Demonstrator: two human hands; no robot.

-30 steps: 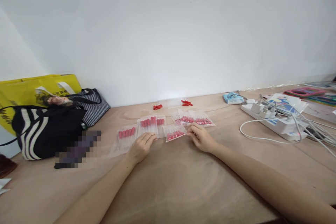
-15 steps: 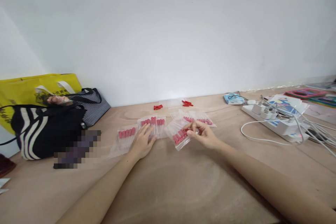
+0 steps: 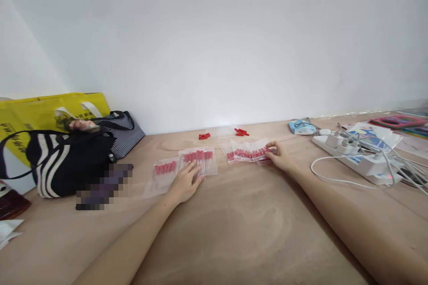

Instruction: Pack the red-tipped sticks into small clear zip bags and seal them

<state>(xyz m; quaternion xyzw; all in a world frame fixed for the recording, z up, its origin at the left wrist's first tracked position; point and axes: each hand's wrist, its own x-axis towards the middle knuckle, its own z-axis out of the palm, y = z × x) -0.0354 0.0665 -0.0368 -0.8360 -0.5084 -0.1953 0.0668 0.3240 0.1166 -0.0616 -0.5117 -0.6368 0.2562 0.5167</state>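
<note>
My left hand lies flat with its fingers spread on a clear plastic bag of pinkish-red sticks with rounded ends. More bags of the same kind overlap to its left. My right hand pinches the right edge of a small clear zip bag holding several red pieces. That bag lies low over a pile of similar bags. What exactly the red pieces are, I cannot make out. Behind the bags sit two small heaps of loose red pieces, a left heap and a right heap.
At the left stand a black bag with white stripes, a yellow bag and a striped bag. To the right, a white power strip with tangled cables lies near a blue packet. A white wall closes the back.
My right hand has carried the zip bag of red pieces back and to the right, down onto the right pile. My left hand stays on the left bags. The view has shifted slightly.
</note>
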